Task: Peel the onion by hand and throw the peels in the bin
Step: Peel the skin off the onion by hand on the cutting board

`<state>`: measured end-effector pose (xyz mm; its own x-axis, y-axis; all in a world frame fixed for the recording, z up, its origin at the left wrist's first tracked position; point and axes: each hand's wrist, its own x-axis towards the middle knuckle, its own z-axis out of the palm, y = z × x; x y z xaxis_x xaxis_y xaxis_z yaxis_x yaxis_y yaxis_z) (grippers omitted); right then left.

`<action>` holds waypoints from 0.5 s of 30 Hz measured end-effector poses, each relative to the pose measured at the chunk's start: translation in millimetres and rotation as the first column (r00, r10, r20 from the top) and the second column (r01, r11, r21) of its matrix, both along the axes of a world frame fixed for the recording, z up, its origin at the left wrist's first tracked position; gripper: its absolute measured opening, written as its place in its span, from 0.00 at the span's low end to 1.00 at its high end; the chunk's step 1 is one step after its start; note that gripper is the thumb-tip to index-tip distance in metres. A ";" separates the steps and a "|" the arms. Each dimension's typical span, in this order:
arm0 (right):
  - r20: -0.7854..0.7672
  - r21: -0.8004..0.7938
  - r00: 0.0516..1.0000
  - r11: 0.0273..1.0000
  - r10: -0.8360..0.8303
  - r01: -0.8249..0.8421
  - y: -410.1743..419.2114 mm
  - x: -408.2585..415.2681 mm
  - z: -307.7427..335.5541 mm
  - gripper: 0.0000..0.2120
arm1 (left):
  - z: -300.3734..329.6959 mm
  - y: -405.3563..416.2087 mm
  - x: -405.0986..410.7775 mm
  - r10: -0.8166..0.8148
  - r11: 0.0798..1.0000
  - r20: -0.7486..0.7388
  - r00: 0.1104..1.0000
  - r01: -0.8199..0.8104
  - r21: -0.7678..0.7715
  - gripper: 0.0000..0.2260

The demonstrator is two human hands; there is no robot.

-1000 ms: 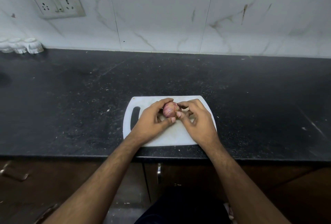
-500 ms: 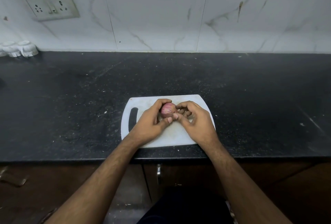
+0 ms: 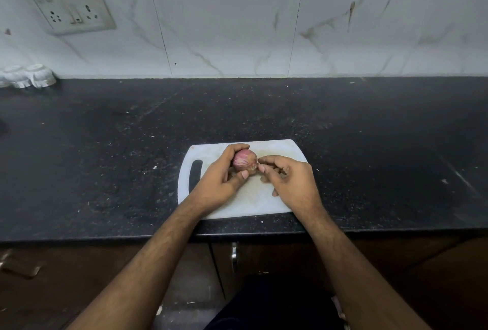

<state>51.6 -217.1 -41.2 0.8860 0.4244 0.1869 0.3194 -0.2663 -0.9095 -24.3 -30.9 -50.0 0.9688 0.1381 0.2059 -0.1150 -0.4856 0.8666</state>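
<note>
A small pink-purple onion (image 3: 244,160) is held just above a white cutting board (image 3: 274,205). My left hand (image 3: 220,180) grips it, fingers curled over its far side and thumb under its near side. My right hand (image 3: 289,179) sits to the onion's right, its thumb and fingertips pinching at the onion's dry right-hand end. No bin and no loose peel show in the head view.
The board lies at the front edge of a black speckled counter (image 3: 105,160) with crumbs on it. Small white bowls (image 3: 29,76) stand at the far left against the tiled wall. A cabinet handle (image 3: 233,257) is below the counter edge.
My right hand has drawn slightly right, off the onion's top, to its right end. The onion now shows more between the hands. The left hand's grip is unchanged.
</note>
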 end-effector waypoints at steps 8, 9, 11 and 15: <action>0.053 -0.083 0.999 0.997 0.011 -0.006 1.6 1.4 -5.5 0.07 | 0.6 0.7 1.0 -0.027 0.999 -0.025 0.999 0.027 0.025 0.22; 0.063 -0.091 0.998 0.996 0.013 -0.008 1.3 1.3 -5.9 0.07 | 0.5 0.5 1.1 -0.027 0.999 -0.020 0.999 0.027 0.032 0.22; 0.092 -0.108 0.996 0.994 0.023 -0.013 1.2 1.1 -6.4 0.07 | 0.7 -0.5 1.2 -0.024 0.999 -0.015 1.000 0.024 0.040 0.22; 0.157 -0.119 0.987 0.993 0.022 -0.003 0.7 0.4 -7.2 0.07 | 0.0 -1.9 1.5 -0.019 0.999 0.003 1.000 0.019 0.048 0.21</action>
<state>51.9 -216.4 -48.4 0.8437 0.4626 0.2723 0.4606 -0.3634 -0.8098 -22.8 -32.8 -50.0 0.9703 0.1093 0.2156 -0.1279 -0.5246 0.8417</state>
